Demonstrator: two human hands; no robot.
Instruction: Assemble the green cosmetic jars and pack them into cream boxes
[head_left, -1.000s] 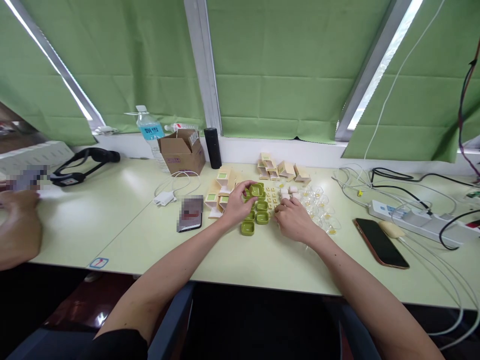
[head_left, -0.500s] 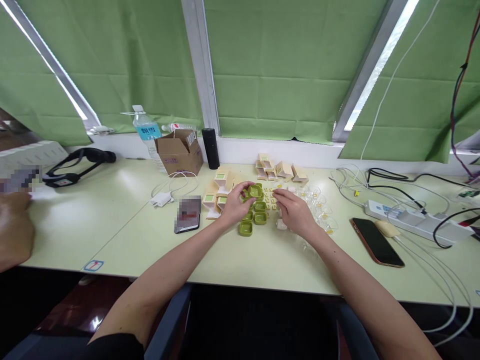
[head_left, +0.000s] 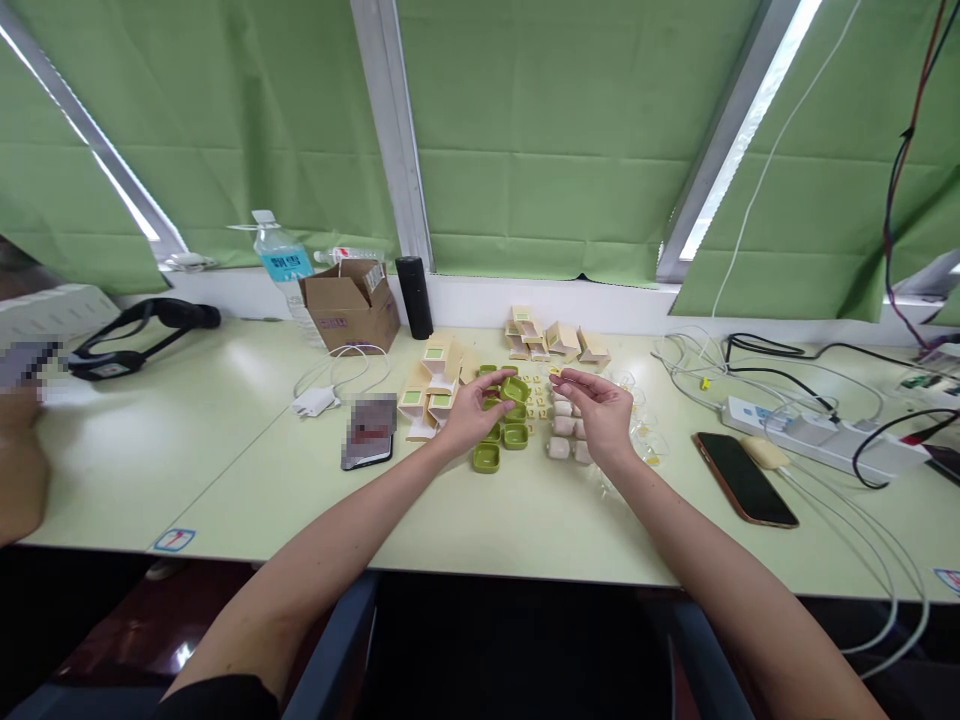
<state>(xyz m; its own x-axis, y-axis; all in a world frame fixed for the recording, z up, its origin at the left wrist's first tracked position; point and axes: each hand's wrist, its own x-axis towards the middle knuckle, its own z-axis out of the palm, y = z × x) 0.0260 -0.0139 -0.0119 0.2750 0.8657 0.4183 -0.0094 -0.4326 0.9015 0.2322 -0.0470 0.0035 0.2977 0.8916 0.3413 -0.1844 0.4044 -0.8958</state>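
My left hand (head_left: 471, 415) grips a small green square dish (head_left: 514, 391) between thumb and fingers, tilted above the others. More green dishes (head_left: 486, 458) stand in rows beneath and in front of it. My right hand (head_left: 604, 412) is closed in a pinch near the dish; what its fingertips hold is too small to make out. Tiny yellow pieces (head_left: 539, 400) lie in rows between the hands. Below my right hand sit several pale pinkish blocks (head_left: 559, 447), partly covered by it. Clear plastic covers (head_left: 651, 447) lie just right of that hand.
Cream folded cartons (head_left: 437, 375) stand left of the dishes, and more cartons (head_left: 562, 340) at the back. A cardboard box (head_left: 351, 310), bottle (head_left: 287, 265) and black cylinder (head_left: 414, 298) line the wall. Phones (head_left: 744, 478), a power strip (head_left: 814, 432) and cables lie right. Another person's arm (head_left: 22, 460) is far left.
My right hand has turned and lifted slightly, uncovering more pale blocks. The dish in my left hand is now more tilted. The whole view has shifted a little.
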